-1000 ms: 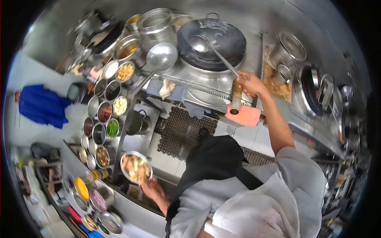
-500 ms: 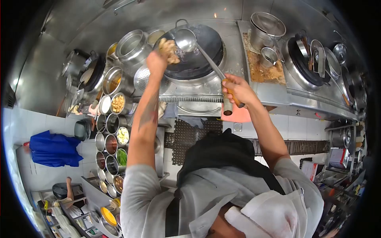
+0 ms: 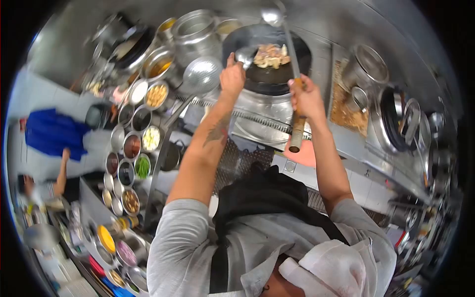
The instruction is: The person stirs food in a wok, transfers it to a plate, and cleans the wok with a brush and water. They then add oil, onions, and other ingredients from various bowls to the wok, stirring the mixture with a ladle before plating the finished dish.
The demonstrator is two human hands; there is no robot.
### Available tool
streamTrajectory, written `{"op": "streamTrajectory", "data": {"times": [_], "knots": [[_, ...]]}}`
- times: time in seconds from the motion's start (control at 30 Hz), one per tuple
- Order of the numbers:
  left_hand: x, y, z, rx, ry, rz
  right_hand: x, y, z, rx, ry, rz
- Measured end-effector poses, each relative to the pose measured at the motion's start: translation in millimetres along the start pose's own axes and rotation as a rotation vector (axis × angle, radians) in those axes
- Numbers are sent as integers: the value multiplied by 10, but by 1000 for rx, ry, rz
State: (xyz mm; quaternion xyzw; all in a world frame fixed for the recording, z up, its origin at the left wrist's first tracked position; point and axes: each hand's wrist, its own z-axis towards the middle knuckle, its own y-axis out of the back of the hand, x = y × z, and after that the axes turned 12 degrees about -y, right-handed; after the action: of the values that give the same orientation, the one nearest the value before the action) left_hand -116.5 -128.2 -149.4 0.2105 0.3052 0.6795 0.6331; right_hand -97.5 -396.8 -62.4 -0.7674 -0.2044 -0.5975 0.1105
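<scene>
My right hand (image 3: 307, 96) is wrapped around the wooden handle of a long metal ladle (image 3: 292, 52). The ladle's bowl is up past the far rim of the black wok (image 3: 264, 79). Pale, sliced meat-like pieces (image 3: 272, 56) lie in a heap in that wok. At the wok's left edge, my left hand (image 3: 232, 76) is closed on a small metal bowl (image 3: 245, 58), tilted and blurred, with one finger stretched along it. A perforated strainer (image 3: 203, 75) sits just left of this hand.
Left of the wok stand a large pot (image 3: 194, 27) and a pot of amber liquid (image 3: 157, 62). Tubs of ingredients, including chopped greens (image 3: 142, 167), line the left side. A second wok (image 3: 391, 116) is at right. Another person's arm (image 3: 62, 171) shows at far left.
The pieces have dropped from beside my left hand into the wok. My right hand has raised the ladle away from the wok's middle. The whole view has turned.
</scene>
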Motion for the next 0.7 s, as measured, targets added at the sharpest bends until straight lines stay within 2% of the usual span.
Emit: {"op": "streamTrajectory", "data": {"times": [0.03, 0.1, 0.13, 0.17, 0.2, 0.23, 0.27, 0.3, 0.33, 0.37, 0.4, 0.43, 0.47, 0.5, 0.53, 0.57, 0.63, 0.67, 0.7], "knots": [[80, 54, -240, -109, 146, -41, 76, -135, 6, 149, -60, 264], [274, 457, -715, -447, 247, 4, 14, -469, -69, 415, -52, 596], [253, 929, -1052, -341, 635, -292, -102, -598, -30, 877, -148, 948], [194, 1437, -1392, -305, 1019, -594, -246, -763, 9, 1211, -255, 1098], [172, 1759, -1867, -508, 1172, -732, -290, -910, -47, 1370, -361, 1082], [184, 2050, -2426, -751, 1275, -870, -243, -1159, -156, 1619, -395, 1060], [210, 2326, -3167, -920, 1357, -784, -269, -1281, -178, 1566, -408, 1000], [124, 2644, -3852, -1078, 1428, -705, -236, -1486, -228, 1606, -400, 1047], [-245, 3269, -4244, -1213, 1520, -528, 129, -1604, -736, 1163, -531, 1035], [-491, 3555, -5120, -1258, 1440, -261, 38, -1823, -576, 1590, -646, 1237], [-828, 3963, -5633, -1426, 1530, -46, 68, -1981, -557, 1607, -608, 1224], [-1264, 4518, -5669, -1476, 1755, 185, 171, -2108, -559, 1616, -544, 1223], [-1629, 4734, -6358, -1482, 1849, 410, 246, -2235, -555, 1585, -496, 1201], [-1979, 5039, -6640, -1787, 1751, 469, 314, -2372, -563, 1553, -441, 1180], [-2304, 5236, -7069, -1901, 1707, 464, 322, -2481, -573, 1548, -368, 1134], [-2541, 5358, -7123, -1936, 1702, 505, 336, -2616, -610, 1583, -401, 1120], [-2911, 5545, -7130, -2050, 1373, 196, 404, -2844, -721, 1499, -254, 1023], [-3121, 5639, -7222, -2064, 1355, 185, 436, -2934, -781, 1465, -225, 1019], [-3335, 5759, -7343, -2299, 1167, 338, 470, -2991, -850, 1482, -232, 1018]]}}
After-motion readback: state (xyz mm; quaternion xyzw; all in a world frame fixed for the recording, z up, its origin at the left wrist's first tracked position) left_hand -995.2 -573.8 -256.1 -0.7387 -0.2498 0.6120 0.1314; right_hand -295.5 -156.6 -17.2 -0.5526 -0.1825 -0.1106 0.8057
